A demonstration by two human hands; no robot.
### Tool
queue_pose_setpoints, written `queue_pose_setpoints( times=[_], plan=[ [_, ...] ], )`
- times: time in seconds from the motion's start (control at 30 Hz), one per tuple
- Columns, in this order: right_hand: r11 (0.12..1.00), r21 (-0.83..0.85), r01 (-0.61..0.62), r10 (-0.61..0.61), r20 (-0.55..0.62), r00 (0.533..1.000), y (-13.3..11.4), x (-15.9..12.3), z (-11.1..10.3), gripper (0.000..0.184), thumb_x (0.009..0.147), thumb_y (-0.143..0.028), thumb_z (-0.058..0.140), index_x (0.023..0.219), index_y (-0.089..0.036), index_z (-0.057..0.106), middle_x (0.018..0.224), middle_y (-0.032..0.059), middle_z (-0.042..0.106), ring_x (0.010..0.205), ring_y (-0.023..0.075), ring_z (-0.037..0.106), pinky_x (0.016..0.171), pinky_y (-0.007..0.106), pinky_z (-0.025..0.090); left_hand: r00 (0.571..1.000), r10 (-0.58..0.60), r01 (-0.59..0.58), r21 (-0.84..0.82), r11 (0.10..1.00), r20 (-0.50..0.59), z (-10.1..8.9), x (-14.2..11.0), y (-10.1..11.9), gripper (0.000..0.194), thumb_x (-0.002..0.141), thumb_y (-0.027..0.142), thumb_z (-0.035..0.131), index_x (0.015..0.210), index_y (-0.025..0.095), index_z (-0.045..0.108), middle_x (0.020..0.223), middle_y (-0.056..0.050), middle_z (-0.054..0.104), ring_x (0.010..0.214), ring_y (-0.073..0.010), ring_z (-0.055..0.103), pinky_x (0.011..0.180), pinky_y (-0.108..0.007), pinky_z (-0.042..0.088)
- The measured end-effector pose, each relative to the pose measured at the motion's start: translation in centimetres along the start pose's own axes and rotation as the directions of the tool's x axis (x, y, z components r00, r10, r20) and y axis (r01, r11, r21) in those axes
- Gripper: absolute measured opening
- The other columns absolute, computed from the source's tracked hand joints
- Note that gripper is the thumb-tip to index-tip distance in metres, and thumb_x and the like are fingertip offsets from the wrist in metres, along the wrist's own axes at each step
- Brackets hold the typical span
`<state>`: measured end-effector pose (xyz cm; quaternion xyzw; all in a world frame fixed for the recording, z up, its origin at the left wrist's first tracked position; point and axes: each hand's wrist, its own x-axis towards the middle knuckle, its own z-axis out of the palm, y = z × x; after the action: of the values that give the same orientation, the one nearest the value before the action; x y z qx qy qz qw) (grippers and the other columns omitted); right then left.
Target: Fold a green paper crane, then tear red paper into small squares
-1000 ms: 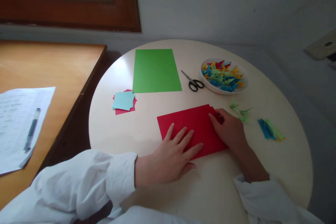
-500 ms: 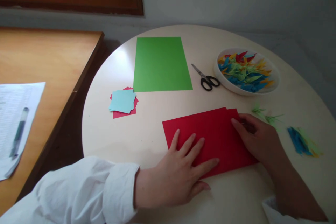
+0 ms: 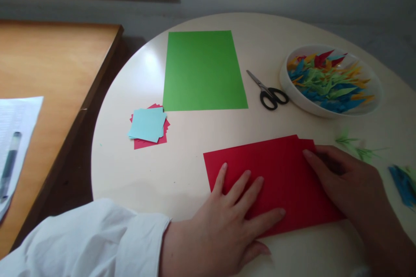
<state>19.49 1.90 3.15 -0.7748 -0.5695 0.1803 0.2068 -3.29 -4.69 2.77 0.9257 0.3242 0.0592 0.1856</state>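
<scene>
Red paper [image 3: 286, 181] lies on the round white table, its stacked or folded layers slightly offset at the upper right corner. My left hand [image 3: 227, 220] rests on the paper's left part, fingers spread and flat. At the right edge, my right hand [image 3: 347, 181] pinches the red paper between thumb and fingers; its fingertips are partly hidden behind the sheet. Beyond the red paper lie a green sheet [image 3: 204, 71] and a pair of scissors [image 3: 268, 92] with black handles. A stack of small light-blue and red paper squares [image 3: 147, 124] sits to the left.
A white bowl [image 3: 312, 106] at the back right holds many folded colored paper pieces. Thin green paper scraps [image 3: 359, 147] and blue strips [image 3: 402, 185] lie beyond my right hand. On the wooden table [image 3: 71, 60] to the left are printed sheets [image 3: 22, 114] and a pen [image 3: 9, 166].
The head view has tilted and drawn nearer, so the things look larger and spread outward. Both hands keep nearly the same places on the red paper.
</scene>
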Motion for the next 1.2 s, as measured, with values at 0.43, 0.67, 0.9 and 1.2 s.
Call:
queue_pose_setpoints(
  times=[0.43,0.67,0.9,1.2],
  plan=[
    [0.998,-0.025,-0.056,0.056,0.005,0.998,-0.55,-0.03,-0.15,0.038,0.058,-0.055,0.049,0.073,-0.024,0.063,0.069,0.0049,0.067,0.063,0.0243,0.062,0.057,0.034,0.048,0.999,-0.022,0.022,-0.007,1.000,0.027,-0.59,0.05,-0.16,0.052,0.092,0.048,0.033,0.141,0.030,0.030,0.149,-0.012,0.028,0.137,-0.0322,0.023,0.105,-0.060,0.020],
    [0.997,-0.057,-0.048,0.048,-0.002,0.999,-0.37,0.01,-0.04,0.035,0.058,-0.055,0.048,0.071,-0.026,0.061,0.069,0.0044,0.067,0.062,0.0249,0.061,0.058,0.036,0.048,0.999,-0.023,0.024,-0.009,1.000,0.025,-0.23,0.15,-0.22,0.053,0.092,0.049,0.032,0.141,0.030,0.029,0.149,-0.013,0.028,0.136,-0.0331,0.024,0.104,-0.061,0.021],
    [0.997,-0.067,-0.024,0.024,-0.003,1.000,-0.62,-0.13,-0.07,0.035,0.061,-0.056,0.048,0.073,-0.025,0.061,0.073,0.0048,0.069,0.063,0.0252,0.062,0.060,0.037,0.048,0.999,-0.043,0.043,-0.009,0.999,0.029,-0.27,0.10,-0.10,0.052,0.092,0.049,0.030,0.140,0.030,0.030,0.149,-0.014,0.028,0.136,-0.0337,0.024,0.101,-0.063,0.023],
    [0.994,-0.092,-0.058,0.058,0.000,0.998,-0.76,-0.08,-0.02,0.039,0.060,-0.056,0.047,0.079,-0.024,0.061,0.073,0.0057,0.067,0.063,0.0245,0.061,0.061,0.036,0.048,0.998,-0.044,0.044,-0.006,0.999,0.044,-0.57,0.23,-0.16,0.051,0.092,0.049,0.032,0.139,0.031,0.033,0.148,-0.012,0.031,0.135,-0.0334,0.026,0.101,-0.062,0.025]
  ],
)
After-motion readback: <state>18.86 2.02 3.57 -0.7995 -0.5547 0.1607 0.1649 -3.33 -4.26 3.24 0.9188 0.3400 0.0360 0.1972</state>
